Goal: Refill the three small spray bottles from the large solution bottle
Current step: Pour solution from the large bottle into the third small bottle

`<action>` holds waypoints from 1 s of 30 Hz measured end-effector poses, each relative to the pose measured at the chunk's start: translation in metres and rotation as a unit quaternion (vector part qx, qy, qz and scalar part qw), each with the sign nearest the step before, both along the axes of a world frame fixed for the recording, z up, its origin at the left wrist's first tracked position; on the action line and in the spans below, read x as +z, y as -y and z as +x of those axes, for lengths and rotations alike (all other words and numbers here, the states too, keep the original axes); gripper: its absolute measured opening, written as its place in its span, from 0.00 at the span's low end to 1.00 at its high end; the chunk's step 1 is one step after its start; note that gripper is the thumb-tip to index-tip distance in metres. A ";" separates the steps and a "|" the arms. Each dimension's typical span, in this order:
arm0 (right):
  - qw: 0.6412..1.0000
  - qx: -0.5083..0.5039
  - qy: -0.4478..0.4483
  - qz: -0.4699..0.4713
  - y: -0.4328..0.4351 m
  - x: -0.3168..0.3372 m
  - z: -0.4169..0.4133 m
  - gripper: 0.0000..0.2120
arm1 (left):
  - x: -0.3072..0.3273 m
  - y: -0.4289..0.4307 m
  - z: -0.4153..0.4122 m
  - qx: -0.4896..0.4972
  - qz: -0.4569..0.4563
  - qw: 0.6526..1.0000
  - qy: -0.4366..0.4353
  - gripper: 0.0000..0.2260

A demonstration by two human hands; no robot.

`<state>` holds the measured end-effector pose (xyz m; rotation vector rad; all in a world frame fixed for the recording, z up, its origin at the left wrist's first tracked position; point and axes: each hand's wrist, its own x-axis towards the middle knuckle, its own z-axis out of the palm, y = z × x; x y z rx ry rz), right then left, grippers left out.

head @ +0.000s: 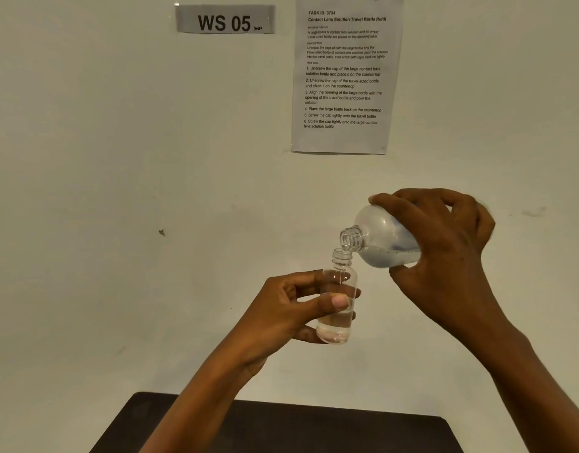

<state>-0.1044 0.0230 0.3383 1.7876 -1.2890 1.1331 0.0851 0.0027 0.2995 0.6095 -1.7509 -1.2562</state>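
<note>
Pale wall (118, 191) | left hand (281, 308) grips small bottle (340, 282) | right hand (445, 250) grips tilted large bottle (379, 237), apparently pouring

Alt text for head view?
The right hand tips the uncapped large solution bottle, pouring a thin stream into a small bottle held by the left hand, above a dark table. A WS 05 sign and a task sheet hang on the wall.

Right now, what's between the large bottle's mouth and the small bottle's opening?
Head view: nothing solid. Lip of the large bottle hangs just over the small bottle, thin trickle falling inside.
</note>
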 end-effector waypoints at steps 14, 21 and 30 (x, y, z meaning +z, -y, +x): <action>1.000 0.001 -0.001 -0.001 -0.002 0.002 -0.001 0.40 | 0.000 -0.001 -0.001 0.000 -0.002 1.000 0.000 0.16; 1.000 0.001 -0.002 0.002 -0.003 0.002 0.000 0.40 | 0.000 -0.002 0.000 0.002 -0.001 1.000 0.000 0.16; 1.000 -0.005 -0.015 -0.010 -0.004 0.004 0.000 0.37 | 0.001 -0.003 0.001 0.002 -0.003 1.000 -0.001 0.16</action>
